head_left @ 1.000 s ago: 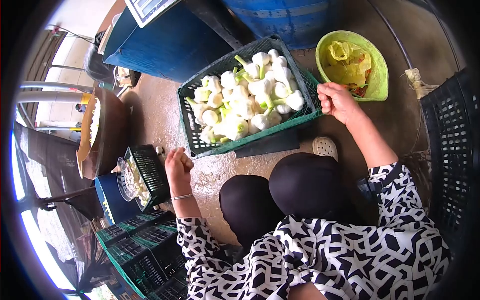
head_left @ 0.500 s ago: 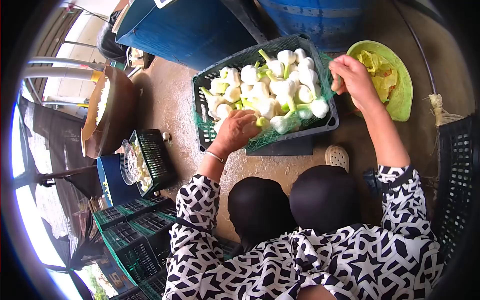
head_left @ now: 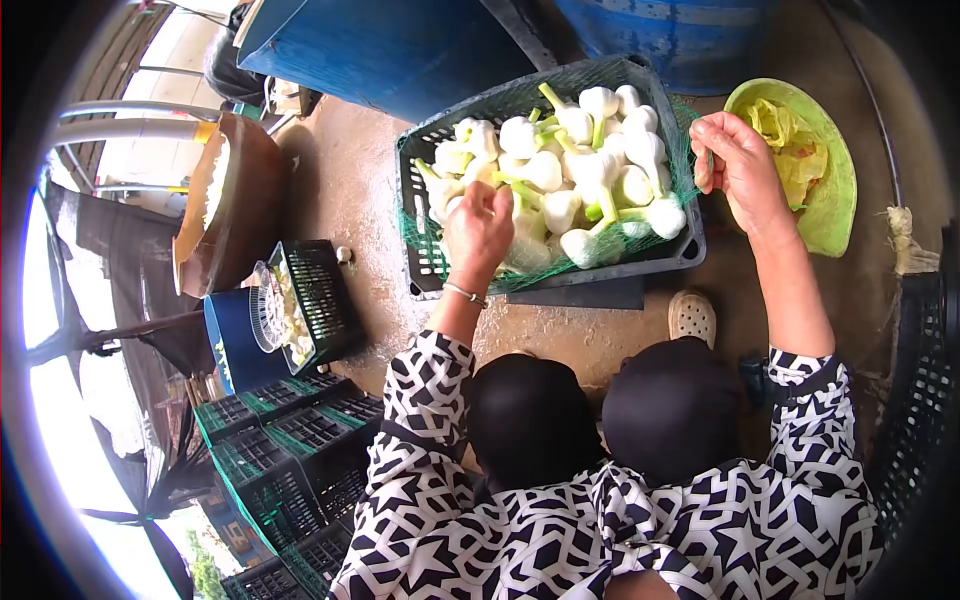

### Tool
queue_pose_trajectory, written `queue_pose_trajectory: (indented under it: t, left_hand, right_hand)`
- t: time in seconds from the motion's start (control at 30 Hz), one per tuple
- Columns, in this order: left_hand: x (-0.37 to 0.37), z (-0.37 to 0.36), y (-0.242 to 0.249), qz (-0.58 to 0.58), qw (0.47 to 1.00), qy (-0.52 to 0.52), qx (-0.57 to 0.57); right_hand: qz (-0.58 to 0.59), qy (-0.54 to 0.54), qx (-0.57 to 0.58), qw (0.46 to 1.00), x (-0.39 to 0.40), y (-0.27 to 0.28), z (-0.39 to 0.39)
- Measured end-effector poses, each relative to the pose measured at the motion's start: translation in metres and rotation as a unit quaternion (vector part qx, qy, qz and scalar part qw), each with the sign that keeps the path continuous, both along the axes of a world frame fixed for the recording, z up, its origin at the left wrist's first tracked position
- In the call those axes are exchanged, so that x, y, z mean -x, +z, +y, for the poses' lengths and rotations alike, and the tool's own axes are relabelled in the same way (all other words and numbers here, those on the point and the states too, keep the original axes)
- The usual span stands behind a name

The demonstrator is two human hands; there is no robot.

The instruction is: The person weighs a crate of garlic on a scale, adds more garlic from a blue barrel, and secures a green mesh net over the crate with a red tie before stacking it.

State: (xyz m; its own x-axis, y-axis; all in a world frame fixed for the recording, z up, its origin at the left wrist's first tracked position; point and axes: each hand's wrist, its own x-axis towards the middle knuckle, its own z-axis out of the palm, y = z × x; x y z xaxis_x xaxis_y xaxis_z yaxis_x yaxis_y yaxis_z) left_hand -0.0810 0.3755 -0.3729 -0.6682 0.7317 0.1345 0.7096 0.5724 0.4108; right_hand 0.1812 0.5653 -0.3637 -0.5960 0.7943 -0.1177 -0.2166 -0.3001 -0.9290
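White garlic bulbs [head_left: 543, 171] with short green stems fill a black plastic crate [head_left: 690, 247]. Green netting [head_left: 684, 135] lines the crate and is drawn over its edges. At the right end, my right hand [head_left: 740, 172] is closed, pinching the netting's edge. My left hand [head_left: 478, 232] is over the near left part of the bulbs with its fingers curled closed. Whatever sits between those fingers is hidden; netting and bulbs lie right around it.
A lime-green basin [head_left: 832, 205] holding yellow plastic stands right of the crate. Blue barrels [head_left: 665, 40] are behind. To the left are a brown pot [head_left: 245, 190], a smaller crate of bulbs [head_left: 325, 300] and stacked black crates [head_left: 290, 450]. A beige clog [head_left: 692, 318] is below.
My left hand has risen farther over the bulbs, its fingers now curled upright instead of lying low at the near edge. My right hand keeps hold of the netting. The view has shifted slightly.
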Motion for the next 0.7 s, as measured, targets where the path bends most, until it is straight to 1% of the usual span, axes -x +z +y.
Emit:
queue_pose_trajectory:
  t: [0.07, 0.13, 0.17, 0.2, 0.27, 0.3, 0.33, 0.37, 0.4, 0.43, 0.47, 0.5, 0.53, 0.57, 0.6, 0.63, 0.67, 0.7]
  left_hand:
    - [0.007, -0.019, 0.004, -0.104, 0.983, -0.012, -0.150]
    - [0.024, -0.039, 0.019, 0.022, 0.968, -0.073, -0.238]
    - [0.030, -0.052, 0.034, 0.094, 0.978, -0.039, -0.183]
    - [0.040, -0.063, 0.048, 0.166, 0.978, -0.003, -0.127]
    - [0.102, -0.097, 0.017, 0.200, 0.975, 0.044, -0.083]
    - [0.106, -0.096, 0.018, 0.104, 0.981, 0.151, -0.068]
    - [0.138, -0.105, -0.013, -0.043, 0.965, 0.220, -0.138]
    - [0.119, -0.093, 0.011, -0.211, 0.937, 0.248, -0.124]
    - [0.100, -0.082, 0.034, -0.376, 0.880, 0.270, -0.107]
    - [0.131, -0.093, 0.001, -0.382, 0.877, 0.244, -0.160]
    - [0.143, -0.097, 0.001, -0.385, 0.873, 0.249, -0.164]
    - [0.153, -0.100, -0.001, -0.351, 0.890, 0.248, -0.151]
    - [0.160, -0.103, -0.005, -0.317, 0.905, 0.248, -0.138]
    - [0.163, -0.104, -0.002, -0.329, 0.887, 0.251, -0.203]
    - [0.161, -0.104, 0.009, -0.342, 0.873, 0.235, -0.254]
    - [0.159, -0.102, 0.015, -0.320, 0.880, 0.233, -0.261]
    - [0.158, -0.098, 0.017, -0.297, 0.886, 0.233, -0.269]
    - [0.153, -0.094, 0.014, -0.303, 0.883, 0.213, -0.289]
  right_hand:
    - [-0.002, -0.007, -0.003, 1.000, -0.002, 0.004, -0.001]
    - [-0.065, -0.046, -0.040, 0.996, -0.009, 0.007, -0.002]
    - [-0.076, -0.065, -0.052, 0.994, -0.013, 0.003, 0.002]
    - [-0.067, -0.076, -0.040, 0.994, -0.014, 0.001, 0.006]
    - [-0.067, -0.090, -0.056, 0.992, 0.012, 0.017, 0.011]
    - [-0.049, -0.080, -0.085, 0.992, 0.037, 0.025, 0.010]
    - [-0.065, -0.070, -0.128, 0.987, 0.065, 0.031, 0.007]
    - [-0.089, -0.068, -0.149, 0.982, 0.090, 0.030, 0.006]
    - [-0.126, -0.084, -0.210, 0.966, 0.107, 0.016, 0.014]
    - [-0.136, -0.109, -0.279, 0.944, 0.112, 0.001, 0.025]
    - [-0.145, -0.130, -0.346, 0.918, 0.110, -0.011, 0.035]
    - [-0.115, -0.104, -0.234, 0.960, 0.091, 0.007, 0.029]
    - [-0.144, -0.102, -0.177, 0.968, 0.074, 0.010, 0.036]
    - [-0.142, -0.109, -0.178, 0.968, 0.054, 0.004, 0.041]
    - [-0.193, -0.126, -0.247, 0.941, 0.037, -0.003, 0.045]
    - [-0.284, -0.166, -0.367, 0.870, 0.026, 0.000, 0.041]
    - [-0.294, -0.195, -0.448, 0.822, 0.025, 0.015, 0.028]
    - [-0.258, -0.181, -0.484, 0.817, 0.032, 0.028, 0.016]
